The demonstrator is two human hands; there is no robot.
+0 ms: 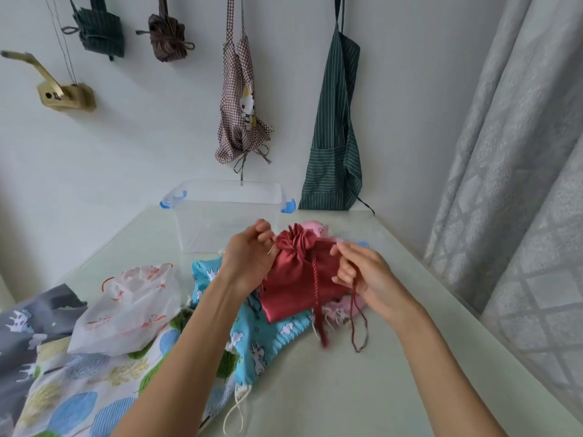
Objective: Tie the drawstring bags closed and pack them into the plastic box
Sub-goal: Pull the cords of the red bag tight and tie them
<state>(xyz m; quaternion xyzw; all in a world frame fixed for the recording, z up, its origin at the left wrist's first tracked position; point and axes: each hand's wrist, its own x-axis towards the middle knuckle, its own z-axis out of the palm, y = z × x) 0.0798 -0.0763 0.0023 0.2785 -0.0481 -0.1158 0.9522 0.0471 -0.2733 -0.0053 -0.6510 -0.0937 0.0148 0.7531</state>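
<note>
- red bag (296,279) in the middle of the table (394,373), lying on a pile of other bags, neck already bunched tight.
- left hand (249,257) at 9 o'clock of the red bag, fingers curled and pinching something thin near the neck — probably one end of the cord.
- right hand (362,272) at 3 o'clock of the bag, fingers curled around the dark red cord (358,316), with its loop hanging down toward 6 o'clock.
- plastic box (227,212) at 12 o'clock, behind the hands, lid off, nothing seen inside through its see-through walls.
- looks like early days — mouth pulled shut, but knot not yet made.
- still waiting: blue bunny bag (252,335) under the red one, pink bag (315,230) peeking out at 1 o'clock, white net bag (132,307) at 8 o'clock, tree-print bag (94,389) and grey bag (28,326) farther left.
- no bag packed so far, so most of the job left.
</note>
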